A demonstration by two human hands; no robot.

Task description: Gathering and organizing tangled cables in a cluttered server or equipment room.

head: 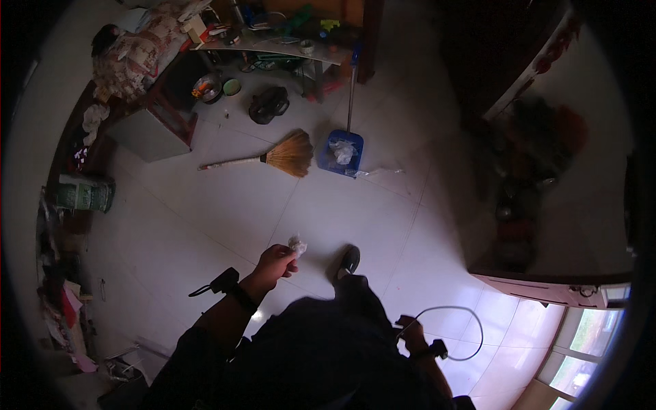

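Observation:
My left hand (277,264) holds a small crumpled piece of clear plastic (297,246) between thumb and fingers, over the tiled floor. Low at the right, beside my body, is my right hand (410,330), its fingers partly bent; whether it holds anything is unclear. A cable (480,333) loops out near that wrist. A straw broom (289,155) lies on the floor ahead. Just right of its bristles rests a blue dustpan (333,163) with a long upright handle and crumpled clear plastic (343,151) inside. A strip of clear plastic (382,171) trails from its front edge onto the tiles.
A black plastic bag (269,105), a green bowl (231,87) and a metal basin (207,88) stand on the floor beyond the broom. Behind them is a cluttered table (266,47). A green container (84,195) stands at the left, and a dark cabinet (543,279) at the right.

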